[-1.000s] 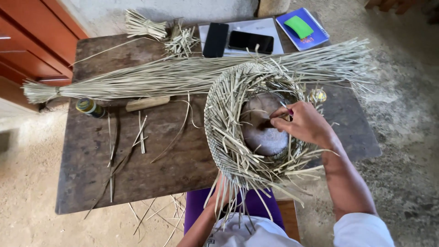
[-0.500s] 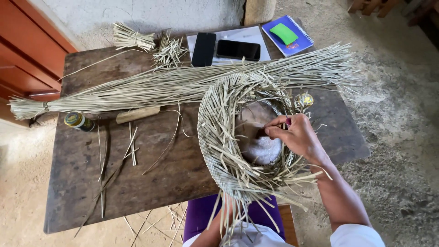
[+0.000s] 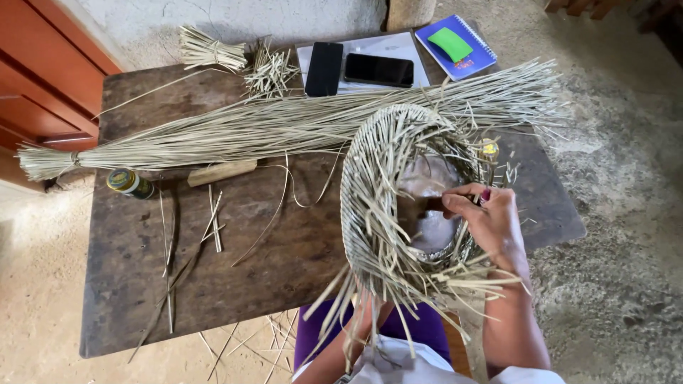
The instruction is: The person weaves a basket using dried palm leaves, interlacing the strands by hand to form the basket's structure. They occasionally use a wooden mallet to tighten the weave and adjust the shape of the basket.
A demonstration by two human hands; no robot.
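1. Basket (image 3: 384, 213), half woven from straw, stands tilted at the table's (image 3: 235, 284) 4 o'clock edge, with loose ends sticking out all round.
2. Right hand (image 3: 491, 220) reaches inside it from 5 o'clock, fingers pinched shut on a thin tool (image 3: 435, 203).
3. Left hand is hidden under the basket; its grip cannot be told.
4. Straw bundle (image 3: 235, 135) lies across the table at 11 o'clock, phones (image 3: 356, 68) at 12.

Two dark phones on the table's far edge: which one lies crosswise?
The right-hand black phone, long side running left-right on the white paper. The other black phone lies lengthwise, pointing away.
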